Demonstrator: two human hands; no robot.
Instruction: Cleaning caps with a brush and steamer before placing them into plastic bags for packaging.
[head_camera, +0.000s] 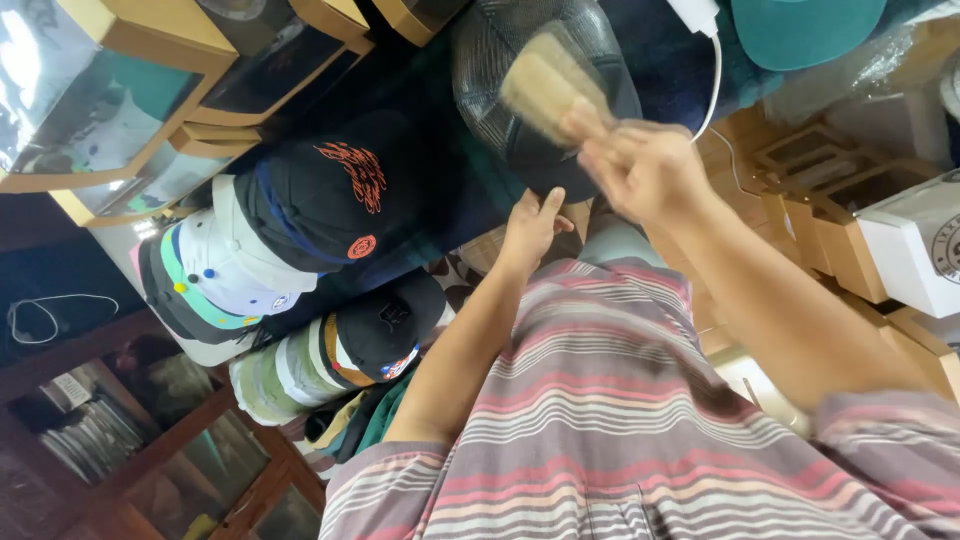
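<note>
Above the striped shirt (620, 420), the right hand (645, 170) is closed around the handle of a brush (545, 88); the brush is blurred, its pale bristle head pointing up and to the left from the fingers, so its long axis runs on a slant from the hand toward the dark cap (540, 90) behind it; the bristles lie over the mesh back of that cap, though whether they touch it I cannot tell. Below the cap's lower edge sits the left hand (530, 228), fingers fairly straight and close together, reaching up at the cap from underneath; it appears to steady or hold the cap, but the grip itself is hidden; of the two hands, it is the nearer to the cap's rim, while the right works from the side. Off to the left, well apart, caps lie stacked in a pile (290, 250); wooden-framed boxes (120, 90) stand beyond them; a white cable (715, 85) hangs just beside the brush hand.
</note>
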